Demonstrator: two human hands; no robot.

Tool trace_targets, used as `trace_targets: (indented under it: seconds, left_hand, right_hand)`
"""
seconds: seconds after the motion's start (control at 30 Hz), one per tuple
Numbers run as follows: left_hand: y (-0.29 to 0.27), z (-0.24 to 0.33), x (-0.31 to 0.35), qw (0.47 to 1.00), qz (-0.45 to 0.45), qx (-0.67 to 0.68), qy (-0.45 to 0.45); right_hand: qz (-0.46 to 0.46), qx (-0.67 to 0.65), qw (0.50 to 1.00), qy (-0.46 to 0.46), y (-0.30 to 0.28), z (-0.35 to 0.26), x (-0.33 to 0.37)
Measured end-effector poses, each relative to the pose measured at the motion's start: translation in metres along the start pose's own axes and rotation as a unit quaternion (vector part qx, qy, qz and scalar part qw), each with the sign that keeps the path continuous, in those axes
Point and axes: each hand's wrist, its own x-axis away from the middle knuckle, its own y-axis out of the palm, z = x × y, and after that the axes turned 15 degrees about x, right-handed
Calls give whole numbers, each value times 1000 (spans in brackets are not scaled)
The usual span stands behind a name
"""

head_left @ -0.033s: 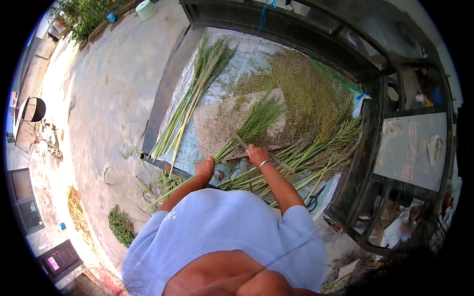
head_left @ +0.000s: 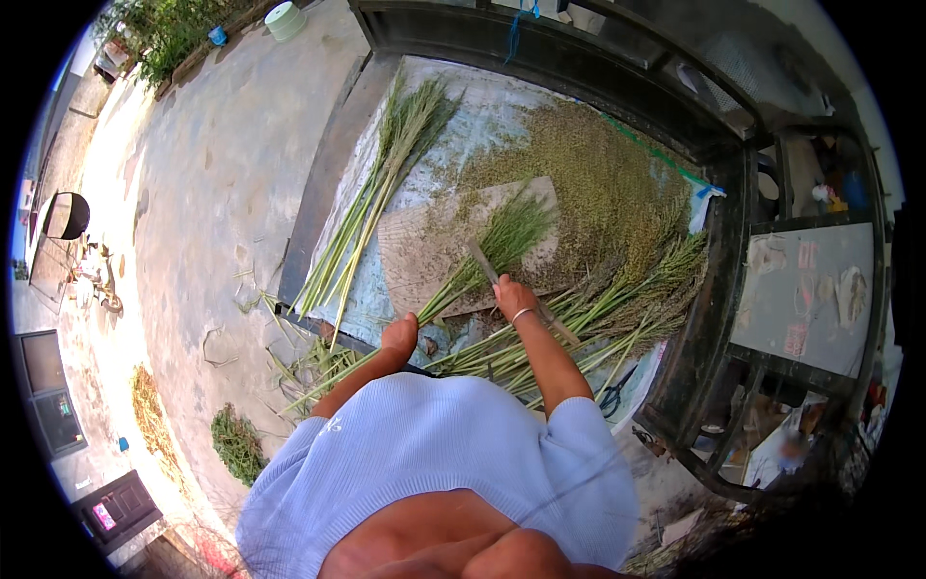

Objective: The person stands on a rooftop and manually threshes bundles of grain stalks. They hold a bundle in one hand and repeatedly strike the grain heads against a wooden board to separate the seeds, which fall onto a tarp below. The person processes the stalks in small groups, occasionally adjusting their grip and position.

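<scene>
My left hand is closed around the lower stems of a small bunch of green stalks. Its feathery seed heads spread to the upper right over a worn, pale board. In my right hand is a long, flat, knife-like tool. The tool's upper end crosses the bunch just below the bushy heads. Its lower end sticks out behind my right wrist, above a heap of more seed-headed stalks. Loose greenish-brown seed lies thickly beyond the board.
Another bundle of stalks lies on the white-blue sheet at the left. Dark metal side rails border the sheet at the far and right sides. Scissors with dark handles lie near the right front. Cut leaves sit on the concrete.
My right hand and the flat tool have shifted right and slightly up along the bunch, toward the seed heads. My left hand keeps its hold in nearly the same place.
</scene>
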Motion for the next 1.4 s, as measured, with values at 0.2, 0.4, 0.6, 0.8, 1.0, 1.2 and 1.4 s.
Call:
trace_targets:
  seconds: [0.2, 0.4, 0.6, 0.8, 1.0, 1.2, 1.4]
  left_hand:
    - [28, -36, -15, 985, 104, -104, 90]
    - [55, -48, -30, 948, 167, -228, 144]
    - [48, -63, -53, 935, 115, -288, 170]
    - [40, -72, -64, 948, 69, -279, 137]
    - [41, -73, -63, 942, 52, -295, 151]
    - [35, -58, -57, 956, 61, -244, 150]
    - [9, -67, -23, 980, 117, -29, 159]
  right_hand:
    - [121, -3, 981, 150, -44, 42, -41]
    - [162, 40, 978, -122, -3, -2, -22]
    - [101, 87, 989, 60, -4, 95, -32]
    - [142, 41, 971, 189, -28, 71, -23]
    - [89, 71, 993, 11, 30, 33, -23]
    - [85, 34, 938, 335, -17, 162, -7]
    - [239, -103, 934, 243, -33, 127, 71]
